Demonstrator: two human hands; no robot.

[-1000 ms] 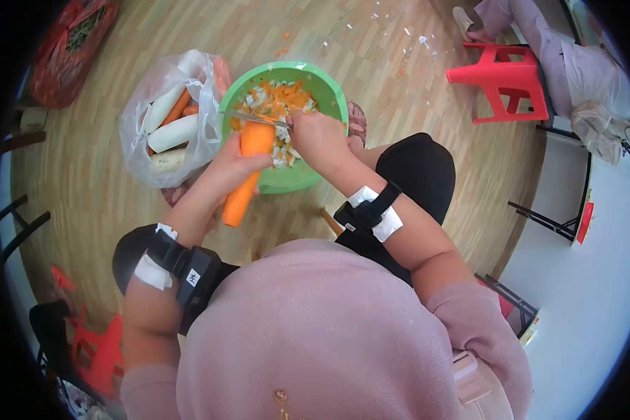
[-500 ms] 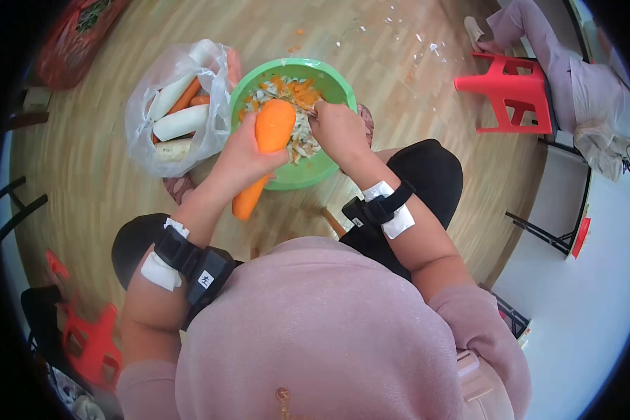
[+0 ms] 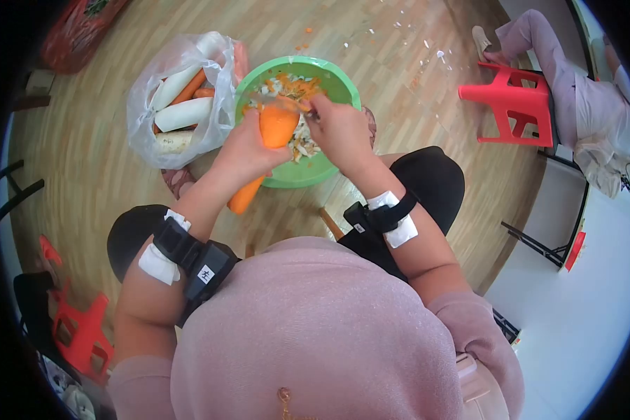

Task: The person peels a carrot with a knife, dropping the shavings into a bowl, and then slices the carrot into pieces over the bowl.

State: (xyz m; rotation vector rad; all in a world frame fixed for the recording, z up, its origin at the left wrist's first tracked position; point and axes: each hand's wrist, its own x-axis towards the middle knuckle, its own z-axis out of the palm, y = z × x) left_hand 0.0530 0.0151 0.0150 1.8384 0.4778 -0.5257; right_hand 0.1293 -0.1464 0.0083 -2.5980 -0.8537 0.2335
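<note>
My left hand (image 3: 248, 148) is wrapped round a large orange carrot (image 3: 278, 127). The carrot's thick end points up over the green basin (image 3: 250, 75), and its thin end sticks out below my palm. In my closed right hand (image 3: 341, 133) is a peeler (image 3: 302, 106), blurred by motion, its thin metal part lying across the top of the carrot. Most of its handle is hidden by my fingers. Orange and whitish peelings (image 3: 305, 143) lie inside the basin under both hands.
Left of the basin stands a clear plastic bag (image 3: 141, 136) holding white radishes (image 3: 183, 114) and carrots. A red bag (image 3: 77, 35) is at the upper left. Red stools (image 3: 500, 94) stand at right and lower left; a person (image 3: 581, 98) sits at right. White scraps litter the floor.
My right hand has brought the peeler from beside the carrot onto its upper end. The left hand still grips the carrot, and the view has shifted slightly.
</note>
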